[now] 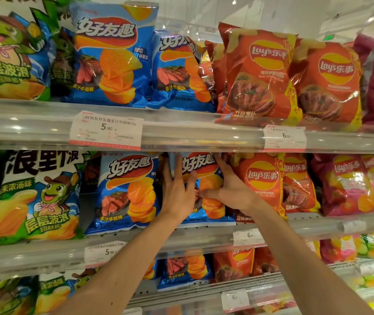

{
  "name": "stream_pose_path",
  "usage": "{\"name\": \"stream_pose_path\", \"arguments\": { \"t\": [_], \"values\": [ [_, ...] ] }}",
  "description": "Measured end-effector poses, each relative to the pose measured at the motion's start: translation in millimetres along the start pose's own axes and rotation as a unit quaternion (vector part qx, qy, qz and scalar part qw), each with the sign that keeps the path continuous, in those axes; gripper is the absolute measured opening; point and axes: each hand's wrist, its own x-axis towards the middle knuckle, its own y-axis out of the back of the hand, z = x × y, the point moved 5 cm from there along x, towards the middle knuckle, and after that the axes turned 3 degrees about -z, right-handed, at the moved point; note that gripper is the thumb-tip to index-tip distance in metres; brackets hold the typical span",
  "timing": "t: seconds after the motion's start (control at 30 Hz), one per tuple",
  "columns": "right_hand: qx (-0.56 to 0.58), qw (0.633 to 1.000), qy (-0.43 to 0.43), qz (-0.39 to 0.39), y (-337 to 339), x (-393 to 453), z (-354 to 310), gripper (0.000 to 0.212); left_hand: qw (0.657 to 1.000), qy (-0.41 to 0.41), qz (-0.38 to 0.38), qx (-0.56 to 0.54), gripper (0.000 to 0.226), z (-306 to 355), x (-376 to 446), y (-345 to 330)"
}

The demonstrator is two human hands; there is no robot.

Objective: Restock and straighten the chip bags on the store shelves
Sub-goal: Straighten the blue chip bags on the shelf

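A blue chip bag [206, 171] with ridged chips and a steak picture stands upright on the middle shelf [204, 237]. My left hand [177, 192] lies flat on its left side with fingers spread and pointing up. My right hand [229, 187] presses on its right side, thumb across the bag's front. Both hands hold the bag between them. A matching blue bag [129, 192] stands just to its left. An orange-red Lay's bag [263, 183] stands right of it, touching my right wrist.
The top shelf [181, 130] carries two blue bags [113, 55], red Lay's bags [258, 73] and green-blue corn-mascot bags [8, 55]. Pink Lay's bags [349, 185] fill the right end. A lower shelf [204, 289] holds more bags. Price tags [106, 130] hang on the shelf fronts.
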Motion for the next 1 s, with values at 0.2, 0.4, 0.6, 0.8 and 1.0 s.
{"name": "stream_pose_path", "arguments": {
  "t": [0.2,0.4,0.6,0.8,1.0],
  "values": [
    [-0.058,0.997,0.041,0.044,-0.4,-8.3,-2.5,0.105,0.998,-0.02,-0.017,0.051,0.061,12.9,-7.9,3.3],
    [-0.157,0.981,0.084,0.074,-1.4,-22.4,-8.2,0.08,0.961,-0.152,-0.055,0.225,0.051,28.5,-30.8,28.9],
    [-0.298,0.934,0.134,0.148,-32.8,-19.6,-18.5,0.057,0.89,-0.232,0.03,0.39,0.043,21.6,-36.1,95.8],
    [-0.399,0.894,0.109,0.174,-65.0,-4.2,-20.9,0.065,0.885,-0.129,-0.005,0.448,0.057,-22.6,-25.0,120.4],
    [-0.417,0.888,0.092,0.17,-68.5,-6.2,-12.1,0.069,0.878,-0.11,-0.009,0.466,0.06,-32.7,-27.0,114.6]
  ]
}}
